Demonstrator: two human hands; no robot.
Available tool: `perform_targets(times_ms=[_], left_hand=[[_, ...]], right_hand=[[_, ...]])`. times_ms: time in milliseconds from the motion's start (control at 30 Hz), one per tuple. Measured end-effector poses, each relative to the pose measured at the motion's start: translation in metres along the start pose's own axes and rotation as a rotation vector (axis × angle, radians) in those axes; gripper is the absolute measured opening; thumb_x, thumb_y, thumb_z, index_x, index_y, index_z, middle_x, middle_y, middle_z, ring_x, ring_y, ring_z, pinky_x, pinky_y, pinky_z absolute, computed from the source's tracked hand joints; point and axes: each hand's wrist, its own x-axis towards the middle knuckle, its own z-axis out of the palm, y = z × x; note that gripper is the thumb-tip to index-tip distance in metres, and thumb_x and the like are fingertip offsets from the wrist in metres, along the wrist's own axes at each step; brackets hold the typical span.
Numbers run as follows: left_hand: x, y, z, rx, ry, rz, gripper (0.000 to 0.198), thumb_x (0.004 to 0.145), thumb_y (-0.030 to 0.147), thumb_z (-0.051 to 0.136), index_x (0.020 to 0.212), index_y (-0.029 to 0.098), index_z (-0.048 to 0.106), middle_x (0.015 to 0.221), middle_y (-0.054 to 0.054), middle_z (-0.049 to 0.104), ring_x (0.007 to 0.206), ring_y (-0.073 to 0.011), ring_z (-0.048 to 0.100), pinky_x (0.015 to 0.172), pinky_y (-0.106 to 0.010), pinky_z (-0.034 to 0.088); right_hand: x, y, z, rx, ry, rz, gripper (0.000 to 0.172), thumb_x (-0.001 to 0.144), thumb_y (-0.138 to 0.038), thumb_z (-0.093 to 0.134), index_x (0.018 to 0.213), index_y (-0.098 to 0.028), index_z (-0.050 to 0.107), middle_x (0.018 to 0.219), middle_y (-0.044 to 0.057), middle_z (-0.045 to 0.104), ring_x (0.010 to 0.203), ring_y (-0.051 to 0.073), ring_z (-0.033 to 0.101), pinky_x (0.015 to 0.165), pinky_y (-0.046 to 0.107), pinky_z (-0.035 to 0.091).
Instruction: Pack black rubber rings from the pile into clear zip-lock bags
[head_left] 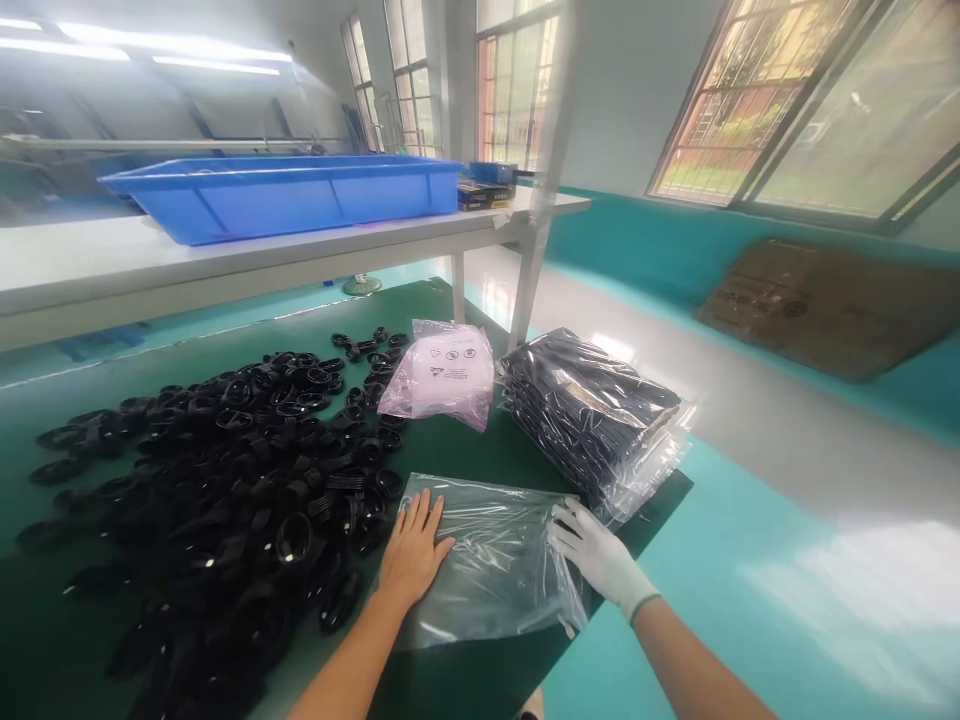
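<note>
A flat, clear plastic bag (487, 560) lies on the dark green table mat. My bare left hand (414, 550) rests palm down on the bag's left part, fingers stretched out. At the bag's right edge, my right hand (600, 555), in a white glove, has its fingers bent around the plastic. To the left spreads a large heap of black coiled pieces (247, 480) that look like bundled cables. Behind the bag sits a pinkish plastic bag (442, 375) with printed symbols and something pale inside. A stack of clear bags with black contents (592, 410) lies beyond my right hand.
A raised white shelf (315, 245) runs across the back, its leg standing behind the stack. On it are a blue plastic bin (300, 195) and a small dark box (486, 195). Flattened cardboard (817, 305) leans against the wall at right. The table edge runs below my right hand.
</note>
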Motion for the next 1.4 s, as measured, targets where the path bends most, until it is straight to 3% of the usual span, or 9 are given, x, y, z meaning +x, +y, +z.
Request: perform_targets(times_ms=[167, 333, 500, 700, 867, 967, 1167, 1300, 1400], left_hand=[[-0.008, -0.004, 0.012, 0.047, 0.041, -0.02, 0.06, 0.084, 0.051, 0.028, 0.136, 0.021, 0.023, 0.144, -0.008, 0.019, 0.133, -0.0229, 0.014, 0.107, -0.043, 0.015], [0.0, 0.0, 0.012, 0.071, 0.059, -0.048, 0.06, 0.085, 0.051, 0.025, 0.136, 0.019, 0.023, 0.145, -0.008, 0.018, 0.133, -0.0228, 0.011, 0.107, -0.043, 0.014], [0.006, 0.001, 0.015, 0.079, 0.084, -0.055, 0.062, 0.084, 0.052, 0.024, 0.136, 0.019, 0.023, 0.144, -0.008, 0.02, 0.133, -0.0232, 0.013, 0.107, -0.043, 0.015], [0.017, 0.002, 0.018, 0.068, 0.092, -0.156, 0.061, 0.084, 0.05, 0.027, 0.136, 0.018, 0.024, 0.144, -0.009, 0.021, 0.132, -0.0244, 0.015, 0.106, -0.044, 0.017], [0.021, 0.003, 0.016, 0.055, 0.071, -0.194, 0.062, 0.084, 0.052, 0.025, 0.136, 0.019, 0.023, 0.144, -0.009, 0.02, 0.133, -0.0242, 0.014, 0.106, -0.044, 0.017], [0.018, 0.001, 0.015, 0.057, 0.058, -0.21, 0.062, 0.084, 0.052, 0.025, 0.136, 0.018, 0.023, 0.144, -0.009, 0.02, 0.133, -0.0246, 0.015, 0.106, -0.045, 0.018], [0.031, -0.018, 0.002, 0.031, -0.01, -0.092, 0.059, 0.083, 0.048, 0.034, 0.135, 0.019, 0.027, 0.143, -0.009, 0.022, 0.132, -0.024, 0.018, 0.105, -0.043, 0.021], [0.044, 0.0, -0.049, -0.02, -0.088, -0.019, 0.056, 0.074, 0.03, 0.052, 0.127, 0.016, 0.039, 0.136, -0.013, 0.037, 0.123, -0.0264, 0.036, 0.098, -0.041, 0.034], [0.028, 0.047, -0.1, -0.168, 0.167, 0.109, 0.05, 0.077, 0.014, 0.044, 0.126, 0.023, 0.039, 0.132, -0.007, 0.042, 0.12, -0.0196, 0.039, 0.098, -0.038, 0.035]], right_hand=[[-0.023, 0.003, -0.02, 0.002, -0.035, 0.115, 0.064, 0.069, -0.064, 0.048, 0.105, -0.011, 0.054, 0.116, 0.02, 0.052, 0.103, 0.028, 0.054, 0.09, 0.044, 0.039], [-0.078, 0.026, -0.019, -0.732, -0.045, -0.158, 0.035, 0.062, -0.032, 0.063, 0.095, -0.021, 0.061, 0.104, 0.008, 0.061, 0.102, 0.026, 0.052, 0.092, 0.039, 0.036], [-0.091, 0.011, -0.039, -0.884, -0.119, -0.18, 0.023, 0.075, -0.028, 0.042, 0.08, -0.019, 0.062, 0.083, 0.005, 0.065, 0.084, 0.021, 0.058, 0.082, 0.036, 0.042], [-0.098, 0.022, -0.062, -0.801, 0.298, -0.341, 0.032, 0.078, -0.043, 0.043, 0.098, -0.019, 0.051, 0.099, 0.008, 0.059, 0.096, 0.022, 0.054, 0.086, 0.037, 0.042], [-0.073, 0.056, -0.036, -1.161, 0.445, -0.573, 0.05, 0.061, -0.039, 0.065, 0.104, -0.019, 0.051, 0.111, 0.012, 0.051, 0.106, 0.03, 0.045, 0.094, 0.046, 0.033], [-0.051, 0.048, -0.014, -1.162, 0.351, -0.528, 0.021, 0.073, -0.032, 0.05, 0.089, -0.019, 0.056, 0.102, 0.009, 0.055, 0.095, 0.025, 0.051, 0.085, 0.04, 0.04], [-0.062, -0.01, 0.007, -0.884, -0.091, -0.184, 0.022, 0.08, -0.031, 0.038, 0.081, -0.021, 0.057, 0.063, -0.002, 0.052, 0.056, 0.013, 0.049, 0.056, 0.026, 0.041], [-0.077, -0.033, 0.015, -1.075, -0.368, -0.343, 0.027, 0.083, -0.035, 0.039, 0.076, -0.02, 0.06, 0.076, 0.002, 0.055, 0.073, 0.016, 0.049, 0.068, 0.028, 0.04], [-0.075, -0.045, 0.018, -1.123, -0.432, -0.384, 0.028, 0.084, -0.034, 0.038, 0.07, -0.02, 0.058, 0.074, 0.003, 0.054, 0.076, 0.016, 0.048, 0.069, 0.029, 0.039]])
